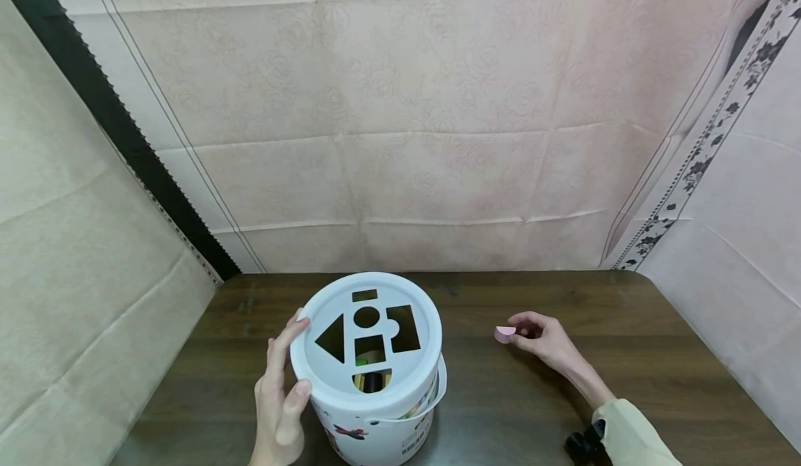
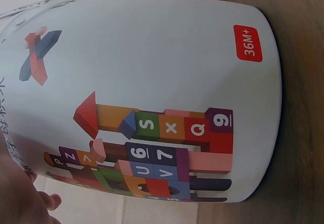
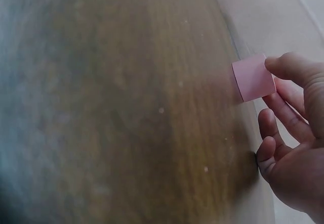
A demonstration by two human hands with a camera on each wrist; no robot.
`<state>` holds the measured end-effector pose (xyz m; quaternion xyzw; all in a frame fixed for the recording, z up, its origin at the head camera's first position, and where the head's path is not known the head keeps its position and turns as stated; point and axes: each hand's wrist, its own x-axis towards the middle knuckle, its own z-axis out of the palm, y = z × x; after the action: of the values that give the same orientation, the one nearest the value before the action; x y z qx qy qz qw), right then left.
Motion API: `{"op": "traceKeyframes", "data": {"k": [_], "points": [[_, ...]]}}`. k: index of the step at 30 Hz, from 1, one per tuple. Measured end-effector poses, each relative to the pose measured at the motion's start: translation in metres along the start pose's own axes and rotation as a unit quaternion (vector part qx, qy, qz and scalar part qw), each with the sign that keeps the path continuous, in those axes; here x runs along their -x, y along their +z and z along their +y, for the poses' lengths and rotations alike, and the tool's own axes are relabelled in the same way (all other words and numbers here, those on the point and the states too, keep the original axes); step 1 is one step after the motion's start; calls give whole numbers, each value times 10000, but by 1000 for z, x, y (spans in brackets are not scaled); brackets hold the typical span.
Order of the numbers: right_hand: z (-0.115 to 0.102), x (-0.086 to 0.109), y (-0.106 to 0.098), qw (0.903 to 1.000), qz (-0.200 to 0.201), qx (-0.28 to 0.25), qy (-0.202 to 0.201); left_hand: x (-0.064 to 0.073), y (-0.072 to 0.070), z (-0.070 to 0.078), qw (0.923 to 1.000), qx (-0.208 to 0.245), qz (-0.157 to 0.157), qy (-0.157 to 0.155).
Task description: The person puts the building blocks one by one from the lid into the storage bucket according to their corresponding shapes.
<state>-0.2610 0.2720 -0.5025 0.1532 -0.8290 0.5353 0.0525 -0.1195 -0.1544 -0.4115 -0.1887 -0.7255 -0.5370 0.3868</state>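
A white toy bucket point(image 1: 388, 445) stands upright, its white lid point(image 1: 409, 375) pierced by several shaped holes. My left hand point(image 1: 279, 396) rests against its left side, fingertips and thumb at the lid's rim, fingers extended. In the left wrist view the bucket's printed wall point(image 2: 152, 57) fills the picture, with part of the hand point(image 2: 20, 196) at lower left. To the right, my right hand point(image 1: 544, 341) pinches a small pink half-round block point(image 1: 504, 334) between thumb and fingers, above the table. The right wrist view shows the thumb on the block's point(image 3: 254, 78) edge.
Through the lid's lower holes, coloured pieces point(image 1: 373, 381) show inside the bucket. Its white handle point(image 1: 441, 382) hangs at the right side. The brown wooden table point(image 1: 475, 410) ends at a pale cloth backdrop point(image 1: 438, 174), with cloth walls on both sides.
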Motion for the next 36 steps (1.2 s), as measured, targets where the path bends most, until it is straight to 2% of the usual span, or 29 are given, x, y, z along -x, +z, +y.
{"op": "traceKeyframes", "data": {"k": [12,22,36], "points": [[1,-3,2,9992,-153,321,-153,0,0,1,10000,-30,15,-47],[-5,-5,2,9992,-237,284,-170,1,0,2,10000,-46,35,-73],[-53,-18,1,9977,-409,367,-391,-1,0,3,9999,-62,23,-153]]}}
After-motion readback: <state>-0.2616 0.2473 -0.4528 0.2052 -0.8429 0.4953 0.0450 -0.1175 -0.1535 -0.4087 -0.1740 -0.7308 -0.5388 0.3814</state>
